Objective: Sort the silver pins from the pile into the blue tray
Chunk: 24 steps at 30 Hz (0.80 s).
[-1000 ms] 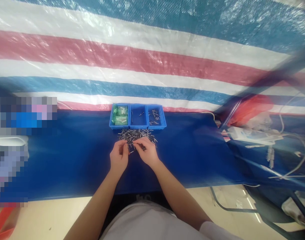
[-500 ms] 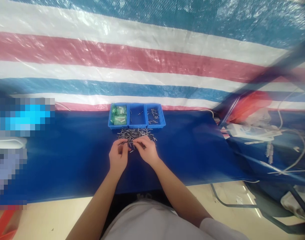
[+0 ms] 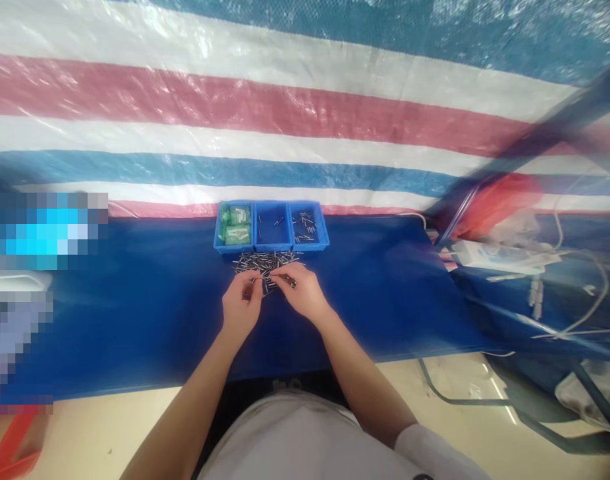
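Backdrop (head cam): striped plastic sheet [image 3: 285, 113] behind a blue table [image 3: 145, 300]
Bins: three blue bins [image 3: 273, 247] in a row, green packets [image 3: 237, 235] in the left one, few loose pins in the others
Pile: metal pins [image 3: 249, 261] heaped just in front
Left hand [image 3: 239, 300]: thumb and finger pinched, looks like on a slim pin [image 3: 266, 277]
Right hand [image 3: 305, 290]: pinched at the pin's other end, pretty tiny tbh

slim pins [image 3: 265, 261] | dark-silver, probably metal | jumbled heap, lying at mixed angles | on blue tabletop [image 3: 385, 293]
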Each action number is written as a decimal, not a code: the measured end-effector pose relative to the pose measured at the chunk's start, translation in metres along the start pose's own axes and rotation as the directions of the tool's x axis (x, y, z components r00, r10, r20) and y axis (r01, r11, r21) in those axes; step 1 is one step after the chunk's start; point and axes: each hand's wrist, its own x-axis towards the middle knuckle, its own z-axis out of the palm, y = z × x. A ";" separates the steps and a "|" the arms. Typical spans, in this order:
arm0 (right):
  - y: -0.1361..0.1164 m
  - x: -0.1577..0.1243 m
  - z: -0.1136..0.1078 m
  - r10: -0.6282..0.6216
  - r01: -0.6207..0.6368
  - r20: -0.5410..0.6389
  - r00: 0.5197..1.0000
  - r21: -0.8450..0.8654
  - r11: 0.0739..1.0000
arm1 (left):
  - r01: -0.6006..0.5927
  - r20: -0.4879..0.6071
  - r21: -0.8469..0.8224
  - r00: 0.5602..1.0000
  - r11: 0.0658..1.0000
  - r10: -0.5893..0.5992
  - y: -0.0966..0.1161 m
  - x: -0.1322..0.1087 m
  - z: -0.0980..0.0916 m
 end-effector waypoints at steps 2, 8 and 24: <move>-0.001 0.002 -0.004 0.023 -0.025 0.063 0.998 0.026 0.999 | -0.007 -0.009 0.014 1.000 1.000 0.007 0.000 -0.002 0.001; 0.005 -0.004 0.005 0.036 -0.027 -0.055 0.998 0.156 0.987 | 0.048 -0.029 0.034 0.998 0.998 -0.047 -0.002 -0.006 0.002; 0.014 -0.010 0.014 -0.095 0.104 -0.113 0.989 0.075 0.992 | 0.082 -0.020 -0.020 0.996 0.996 -0.083 -0.007 -0.002 0.000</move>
